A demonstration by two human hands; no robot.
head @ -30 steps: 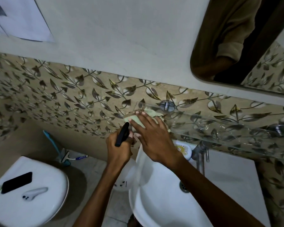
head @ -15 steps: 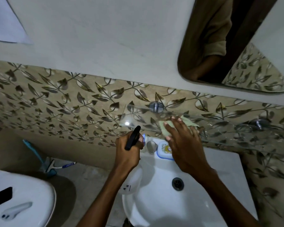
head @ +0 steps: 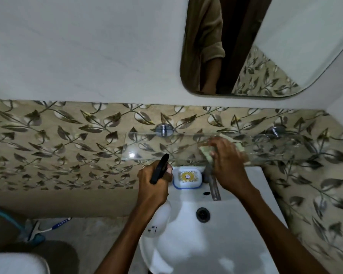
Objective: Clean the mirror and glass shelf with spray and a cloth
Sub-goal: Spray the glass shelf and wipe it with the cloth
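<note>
A clear glass shelf runs along the leaf-patterned tile wall on two chrome brackets. My right hand presses a pale green cloth flat on the shelf, right of its middle. My left hand grips a white spray bottle by its black trigger head, just below the shelf's front edge, over the left side of the basin. The mirror hangs at the upper right and reflects a person's sleeve and arm.
A white wash basin sits under the shelf, with a chrome tap and a soap dish at its back. A toilet lid is at the bottom left. A blue-handled wiper lies on the floor.
My right hand has slid the cloth rightward along the shelf, from its left end to right of the middle. The view has shifted right with it. My left hand still holds the bottle.
</note>
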